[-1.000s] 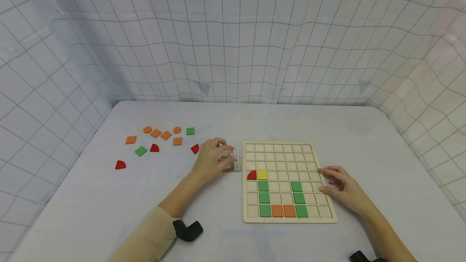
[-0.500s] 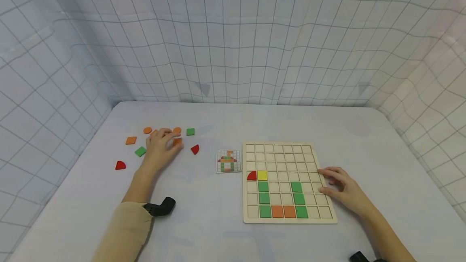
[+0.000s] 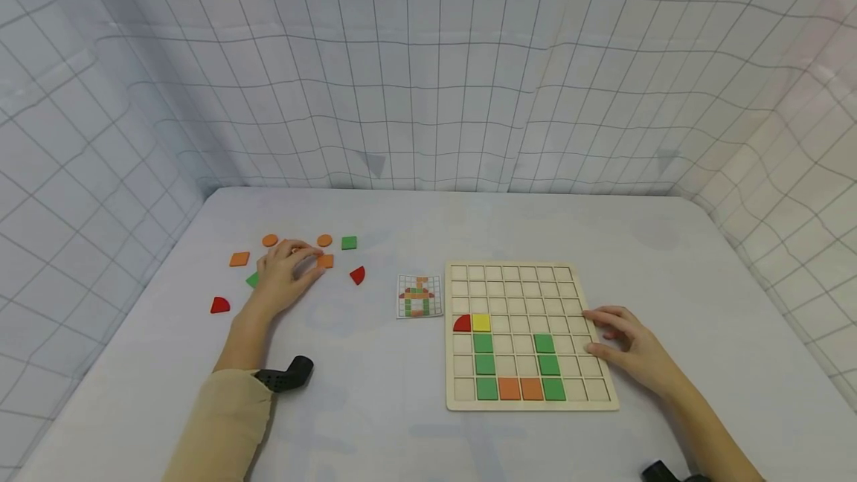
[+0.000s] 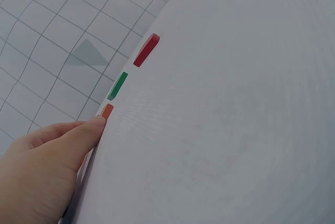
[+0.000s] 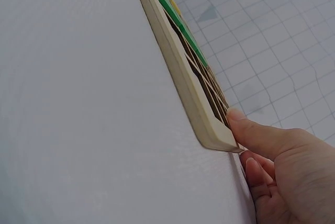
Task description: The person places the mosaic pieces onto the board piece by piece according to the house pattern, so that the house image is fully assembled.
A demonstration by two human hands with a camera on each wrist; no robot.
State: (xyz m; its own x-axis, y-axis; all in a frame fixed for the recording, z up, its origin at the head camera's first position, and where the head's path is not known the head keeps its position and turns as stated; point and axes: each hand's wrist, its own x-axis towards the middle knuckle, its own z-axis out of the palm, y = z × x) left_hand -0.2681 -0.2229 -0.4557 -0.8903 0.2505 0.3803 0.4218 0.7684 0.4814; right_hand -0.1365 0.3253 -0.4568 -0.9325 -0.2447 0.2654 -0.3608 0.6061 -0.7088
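Note:
My left hand (image 3: pixel 284 277) is low over the loose pieces at the table's left, fingers loosely bent, thumb and index tips apart. Beside those tips lies an orange square (image 3: pixel 325 261), seen edge-on as an orange piece (image 4: pixel 107 111) past the thumb in the left wrist view. A green square (image 3: pixel 252 280) shows partly beside the hand; pieces under the palm are hidden. My right hand (image 3: pixel 629 344) touches the right rim of the wooden grid board (image 3: pixel 532 405) with spread thumb and index finger. On the board sit a red quarter circle (image 3: pixel 463 323), a yellow square (image 3: pixel 481 323) and several green and orange squares.
A small pattern card (image 3: pixel 419 296) lies left of the board. Around the left hand are orange circles (image 3: pixel 324 240), another green square (image 3: pixel 349 242), red quarter circles (image 3: pixel 219 305) and a further orange piece (image 3: pixel 239 259). A gridded curtain (image 3: pixel 469 95) stands behind the table.
My left hand has moved left from over the pattern card to the loose pieces, uncovering the card, then shifted slightly further left. My right hand stays at the board's edge.

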